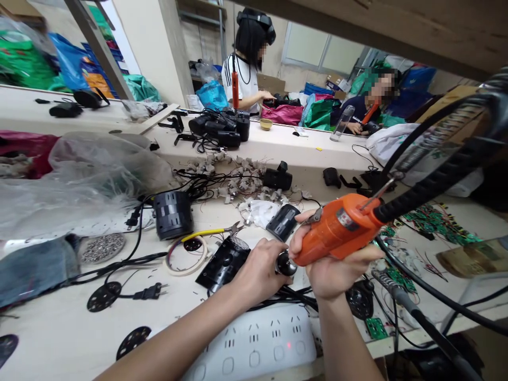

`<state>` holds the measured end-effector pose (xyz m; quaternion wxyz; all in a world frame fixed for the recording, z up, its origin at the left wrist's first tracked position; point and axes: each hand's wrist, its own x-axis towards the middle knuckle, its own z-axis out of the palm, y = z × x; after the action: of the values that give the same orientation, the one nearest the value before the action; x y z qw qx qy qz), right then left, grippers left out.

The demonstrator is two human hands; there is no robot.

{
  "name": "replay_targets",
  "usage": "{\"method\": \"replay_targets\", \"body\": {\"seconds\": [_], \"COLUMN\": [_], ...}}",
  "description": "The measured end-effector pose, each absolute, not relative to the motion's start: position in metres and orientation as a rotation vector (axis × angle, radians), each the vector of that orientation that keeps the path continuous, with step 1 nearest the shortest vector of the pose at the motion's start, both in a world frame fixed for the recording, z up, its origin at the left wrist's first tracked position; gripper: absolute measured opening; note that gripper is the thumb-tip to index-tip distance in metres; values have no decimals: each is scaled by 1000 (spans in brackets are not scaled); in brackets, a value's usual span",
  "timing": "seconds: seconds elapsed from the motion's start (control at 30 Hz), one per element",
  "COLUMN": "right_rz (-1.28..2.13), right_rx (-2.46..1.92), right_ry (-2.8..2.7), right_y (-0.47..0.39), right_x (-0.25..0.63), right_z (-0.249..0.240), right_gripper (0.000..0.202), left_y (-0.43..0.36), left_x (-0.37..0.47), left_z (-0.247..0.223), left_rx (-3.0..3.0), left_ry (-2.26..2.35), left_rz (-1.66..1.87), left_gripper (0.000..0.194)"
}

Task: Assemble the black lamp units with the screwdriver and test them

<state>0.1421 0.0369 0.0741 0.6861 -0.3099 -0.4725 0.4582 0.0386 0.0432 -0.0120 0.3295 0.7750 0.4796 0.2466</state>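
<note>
My right hand (331, 270) is wrapped round an orange electric screwdriver (341, 227), which lies tilted with its tip end toward my left hand. Pinched in the fingers of my left hand (264, 267) is a small dark, shiny round part (286, 263), right by the screwdriver's front end. An open black housing half (224, 264) lies just left of my left hand. Beyond my hands sits another black shell (283, 222). Pliers with yellow handles (206, 233) rest across a roll of tape (186, 256). The screwdriver's tip is hidden by my fingers.
A white power strip (254, 344) lies under my forearms. Left are a black cylindrical housing (173, 214), a dish of screws (103, 247) and a plug (151, 292). Green circuit boards (440, 225) lie right. Small white parts (242, 177) are heaped behind. Two people sit or stand across the bench.
</note>
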Motion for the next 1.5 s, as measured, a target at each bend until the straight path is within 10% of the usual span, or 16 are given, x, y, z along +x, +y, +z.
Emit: {"method": "replay_targets", "body": {"seconds": [0.6,0.93,1.1,1.5], "right_rz": [739,106,-215,-278], "right_rx": [-781,-1536,-1361,-1014], "right_ry": [-1032,-1173,-1608,-1996], "right_y": [42,45,-12,-28], "right_x": [167,229,207,170], "right_z": [57,8,-10,-28], "right_gripper": [78,60,15,24], "left_y": [44,42,38,-12], "left_x": [36,32,29,1], "left_z": [-12,-7,-1,20], "left_rx": [2052,2010,1893,1536], "left_ry": [1222,1267,1326,1285], "left_rz": [628,651,757,770], "left_gripper": [56,58,55,57]}}
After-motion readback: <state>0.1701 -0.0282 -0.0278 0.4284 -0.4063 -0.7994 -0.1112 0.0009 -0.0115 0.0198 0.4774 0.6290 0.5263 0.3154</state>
